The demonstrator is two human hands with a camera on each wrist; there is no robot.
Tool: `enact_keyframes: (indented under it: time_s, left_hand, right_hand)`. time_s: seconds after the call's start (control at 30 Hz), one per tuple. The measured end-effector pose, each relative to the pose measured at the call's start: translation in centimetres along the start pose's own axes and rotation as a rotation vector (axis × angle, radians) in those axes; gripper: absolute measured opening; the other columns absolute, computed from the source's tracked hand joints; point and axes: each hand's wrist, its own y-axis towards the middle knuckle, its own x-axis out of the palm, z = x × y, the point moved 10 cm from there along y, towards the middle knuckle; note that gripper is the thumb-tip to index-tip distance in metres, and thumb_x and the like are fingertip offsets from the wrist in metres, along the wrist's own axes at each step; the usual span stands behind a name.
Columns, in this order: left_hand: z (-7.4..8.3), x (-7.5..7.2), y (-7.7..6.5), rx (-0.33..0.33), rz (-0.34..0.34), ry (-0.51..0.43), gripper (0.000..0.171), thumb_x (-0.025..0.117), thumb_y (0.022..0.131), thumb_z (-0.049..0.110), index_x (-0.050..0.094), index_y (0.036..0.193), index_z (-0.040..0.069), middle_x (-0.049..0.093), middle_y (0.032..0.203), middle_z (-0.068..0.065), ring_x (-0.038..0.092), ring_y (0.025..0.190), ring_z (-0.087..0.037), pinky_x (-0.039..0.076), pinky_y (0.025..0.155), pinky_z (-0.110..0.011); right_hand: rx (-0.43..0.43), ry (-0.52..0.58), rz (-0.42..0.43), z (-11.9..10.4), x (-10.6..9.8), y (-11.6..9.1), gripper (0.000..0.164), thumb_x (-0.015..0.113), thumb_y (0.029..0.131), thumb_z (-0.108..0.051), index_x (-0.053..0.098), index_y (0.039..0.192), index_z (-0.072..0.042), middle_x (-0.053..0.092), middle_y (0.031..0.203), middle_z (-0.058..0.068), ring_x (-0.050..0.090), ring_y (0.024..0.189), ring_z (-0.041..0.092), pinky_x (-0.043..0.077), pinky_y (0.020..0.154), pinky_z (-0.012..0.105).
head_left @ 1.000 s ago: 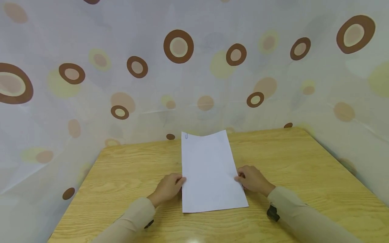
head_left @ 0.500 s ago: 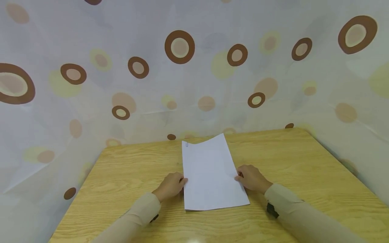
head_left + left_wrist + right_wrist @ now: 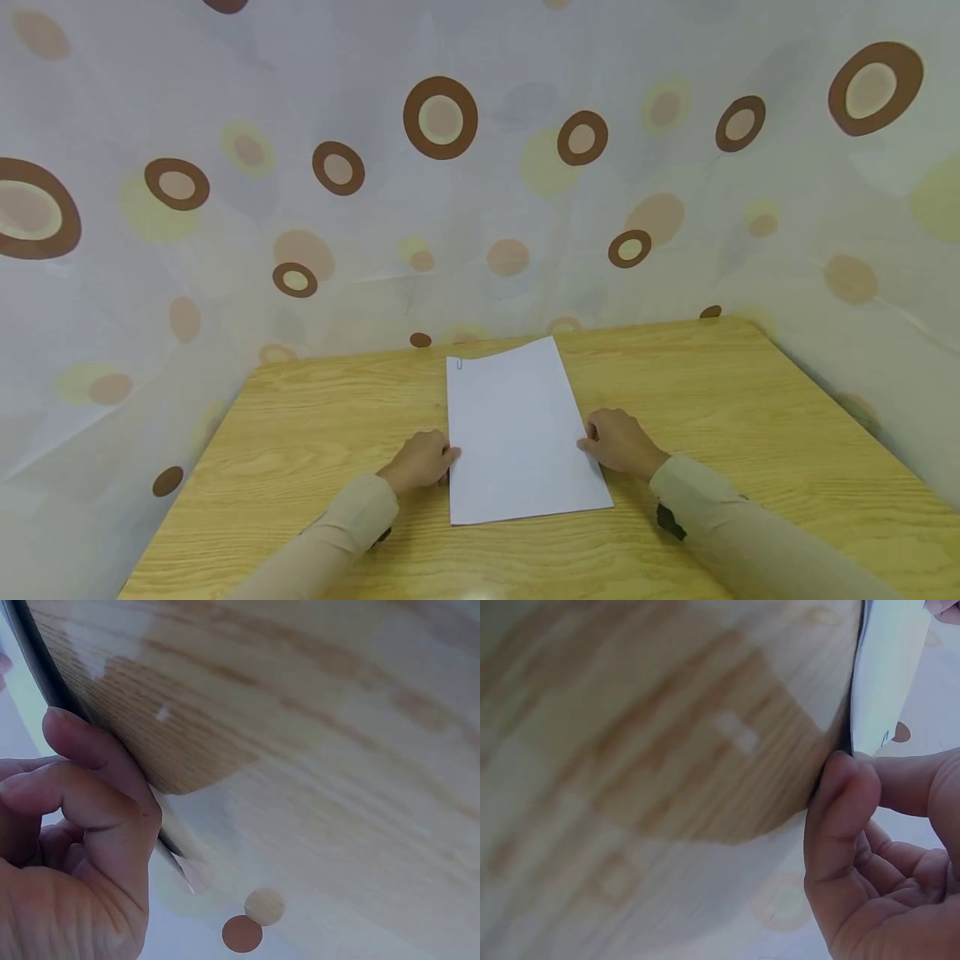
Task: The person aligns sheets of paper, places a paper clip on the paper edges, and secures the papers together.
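White paper [image 3: 517, 433] lies in front of me on the table, its far edge curving up at the right corner. A small paper clip [image 3: 459, 364] sits on its far left corner. My left hand [image 3: 420, 461] pinches the left edge of the paper, thumb on top and fingers beneath. At the right edge my right hand [image 3: 621, 442] pinches it in the same way. In the right wrist view the curled fingers of that hand [image 3: 877, 847] meet the thumb at the paper's edge [image 3: 885, 675]. The left wrist view shows the left hand [image 3: 82, 825] with bent fingers beside the dark underside of the edge.
The wooden table [image 3: 330, 400] spreads out on both sides of the paper. Behind it and at both sides hangs a pale sheet [image 3: 480, 208] printed with brown, yellow and peach circles. Dark straps [image 3: 670, 521] show under the sleeves.
The far end of the paper has sunk toward the table, its far left corner most of all. Both hands keep their grip and have shifted only slightly.
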Motion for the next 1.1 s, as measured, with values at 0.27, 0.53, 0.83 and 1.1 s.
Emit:
enact_keyframes:
  time_s: [0.27,0.53,0.83,1.1]
  left_hand:
    - [0.30,-0.04,0.14,-0.033,-0.012,0.046,0.025,0.055,0.098,0.014,0.061,0.077,0.001,0.055,0.056,-0.002,0.049,0.045,-0.011,0.038,0.045,-0.021]
    - [-0.46,-0.22,0.69,-0.096,-0.008,0.168,0.039,0.057,0.097,0.023,0.058,0.062,0.007,0.047,0.047,0.002,0.040,0.042,-0.009,0.031,0.042,-0.021]
    - [-0.07,-0.40,0.53,-0.061,0.008,0.201,0.037,0.059,0.096,0.022,0.058,0.062,0.008,0.048,0.047,0.001,0.039,0.042,-0.009,0.030,0.042,-0.020]
    - [0.19,-0.18,0.60,-0.047,0.025,0.232,0.035,0.057,0.096,0.021,0.053,0.063,0.010,0.047,0.051,0.001,0.039,0.044,-0.010,0.030,0.042,-0.022]
  right_hand:
    - [0.020,-0.020,-0.013,-0.28,-0.07,0.03,0.028,0.070,0.084,-0.009,0.049,0.065,-0.008,0.046,0.060,0.001,0.043,0.054,0.014,0.034,0.050,0.025]
    - [0.062,-0.041,-0.043,0.22,0.20,0.09,0.024,0.069,0.085,-0.011,0.051,0.071,-0.007,0.049,0.063,0.002,0.045,0.057,0.016,0.036,0.051,0.026]
    - [0.042,-0.043,-0.061,0.38,0.62,0.15,0.018,0.068,0.087,-0.012,0.053,0.077,-0.008,0.050,0.067,0.001,0.045,0.061,0.015,0.037,0.054,0.027]
    - [0.021,-0.088,-0.062,0.16,0.51,0.11,0.019,0.067,0.088,-0.014,0.055,0.073,-0.009,0.049,0.065,-0.001,0.044,0.059,0.015,0.035,0.053,0.026]
